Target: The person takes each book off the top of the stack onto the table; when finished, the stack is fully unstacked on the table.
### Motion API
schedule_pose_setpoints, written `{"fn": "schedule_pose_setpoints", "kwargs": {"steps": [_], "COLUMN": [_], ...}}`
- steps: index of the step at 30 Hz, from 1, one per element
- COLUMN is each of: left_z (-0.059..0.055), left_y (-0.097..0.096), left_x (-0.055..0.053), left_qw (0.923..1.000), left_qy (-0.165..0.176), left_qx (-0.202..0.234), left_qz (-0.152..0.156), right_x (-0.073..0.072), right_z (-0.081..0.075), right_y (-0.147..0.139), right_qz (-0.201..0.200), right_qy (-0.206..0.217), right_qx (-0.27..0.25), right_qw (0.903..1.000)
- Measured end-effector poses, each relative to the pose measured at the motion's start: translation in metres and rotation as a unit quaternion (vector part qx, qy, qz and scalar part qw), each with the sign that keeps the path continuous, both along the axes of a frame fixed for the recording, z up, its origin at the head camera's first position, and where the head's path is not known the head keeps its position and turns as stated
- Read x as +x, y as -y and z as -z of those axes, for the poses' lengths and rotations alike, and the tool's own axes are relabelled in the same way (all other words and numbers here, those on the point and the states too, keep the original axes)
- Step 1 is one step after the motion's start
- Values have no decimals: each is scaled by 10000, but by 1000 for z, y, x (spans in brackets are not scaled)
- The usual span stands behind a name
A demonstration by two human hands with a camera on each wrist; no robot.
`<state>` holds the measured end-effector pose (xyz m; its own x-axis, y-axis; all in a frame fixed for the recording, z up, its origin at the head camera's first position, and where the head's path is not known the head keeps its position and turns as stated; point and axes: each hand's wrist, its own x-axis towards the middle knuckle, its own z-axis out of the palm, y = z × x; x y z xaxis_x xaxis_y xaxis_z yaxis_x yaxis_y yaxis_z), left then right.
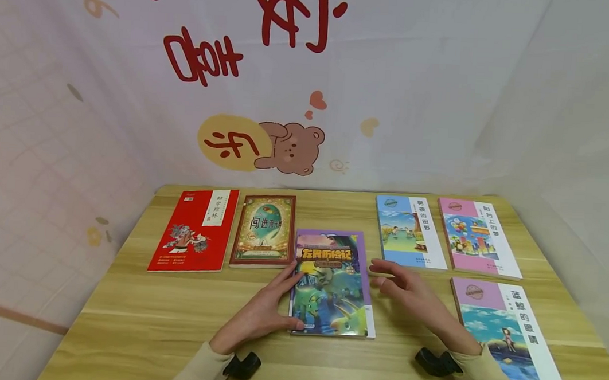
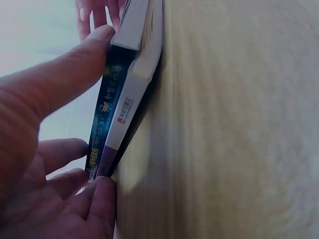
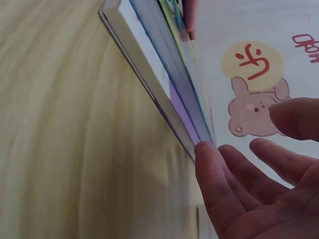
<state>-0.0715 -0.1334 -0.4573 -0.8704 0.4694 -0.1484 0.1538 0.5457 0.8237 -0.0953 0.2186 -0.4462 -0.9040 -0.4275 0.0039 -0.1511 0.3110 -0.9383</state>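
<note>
A glossy dinosaur-cover book point(image 1: 330, 289) lies on top of a purple-and-white book point(image 1: 365, 273) in the middle of the table. Along the stack's left side rests my left hand point(image 1: 262, 313), its thumb at the near left corner of the top book. In the left wrist view, the other fingers point(image 2: 102, 199) extend along the two spines, touching them near the far end. My right hand point(image 1: 407, 292) hovers beside the stack's right edge with its fingers loosely spread and nothing held. The right wrist view shows its fingertips point(image 3: 205, 149) close to the page edges of the stack.
A red book point(image 1: 193, 233) and a brown-bordered book point(image 1: 263, 231) lie on the left. On the right are a blue-and-white book point(image 1: 411, 233), a pink-and-white book point(image 1: 480, 239) and a larger lilac-and-white book point(image 1: 508, 338) near the right forearm. A printed cloth point(image 1: 392, 91) hangs behind the table.
</note>
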Motion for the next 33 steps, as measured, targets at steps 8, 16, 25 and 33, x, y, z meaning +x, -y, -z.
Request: {"fn": "schedule_pose_setpoints", "kwargs": {"steps": [8,16,25,33], "left_z": [1,3,-1,1], "left_y": [3,3,4,3], "left_x": [3,6,4,9], "left_qw": [9999,9999,9994,9957], "left_qy": [155,-59,-63,-134], "left_qx": [3,-82,-159,-344], "left_qz": [35,139,304,846], "right_x": [-1,1,-1,-2], "right_z": [9,12,11,8], "right_y": [12,16,19,19], "right_qz": [338,458,519,595], "right_qy": [431,374,199,315], "right_qx": [353,586,737,797], "right_qw": [9979,9965,9957,9945]}}
